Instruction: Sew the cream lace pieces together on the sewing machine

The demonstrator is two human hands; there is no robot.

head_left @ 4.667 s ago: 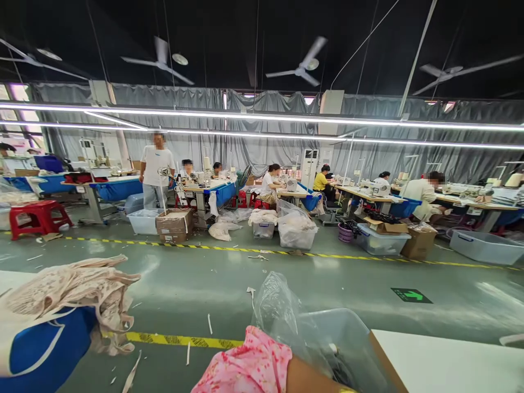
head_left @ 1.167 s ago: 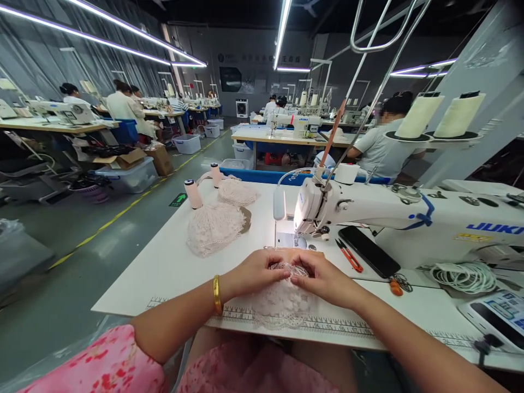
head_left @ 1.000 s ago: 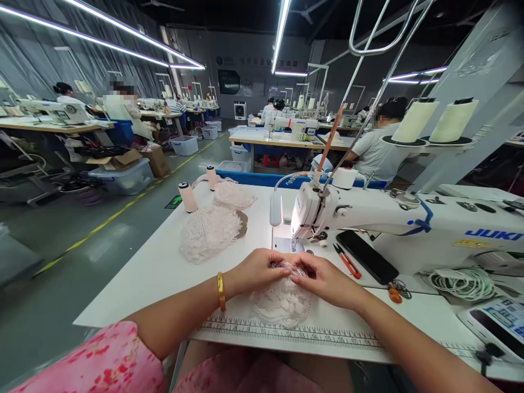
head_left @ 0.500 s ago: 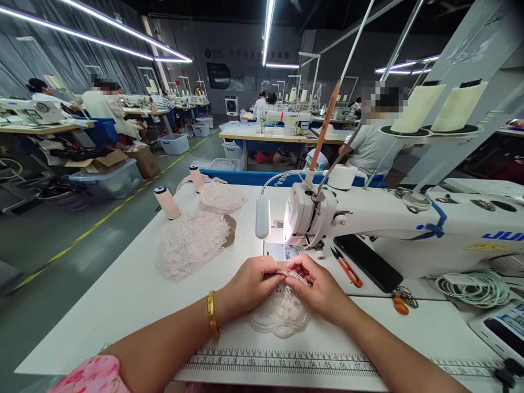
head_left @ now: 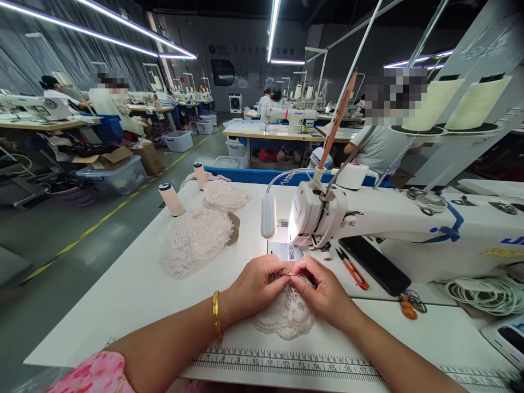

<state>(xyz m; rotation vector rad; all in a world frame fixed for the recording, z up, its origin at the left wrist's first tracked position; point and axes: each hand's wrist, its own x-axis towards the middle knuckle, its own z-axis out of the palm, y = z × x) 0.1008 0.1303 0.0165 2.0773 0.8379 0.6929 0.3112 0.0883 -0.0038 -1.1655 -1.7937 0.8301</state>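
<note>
Head view: left hand [head_left: 260, 286] and right hand [head_left: 321, 289] both pinch the upper edge of a pale lace piece [head_left: 289, 311], fingertips nearly meeting. Lace piece lies at the near middle of the white tabletop [head_left: 135, 311], just nearer than the sewing machine's needle area. Red-handled snips [head_left: 352, 269] and black phone [head_left: 374, 265] lie right of the hands.

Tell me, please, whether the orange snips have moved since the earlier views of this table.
No. The orange snips lie just left of the black phone, at the same angle to it as before.
</note>
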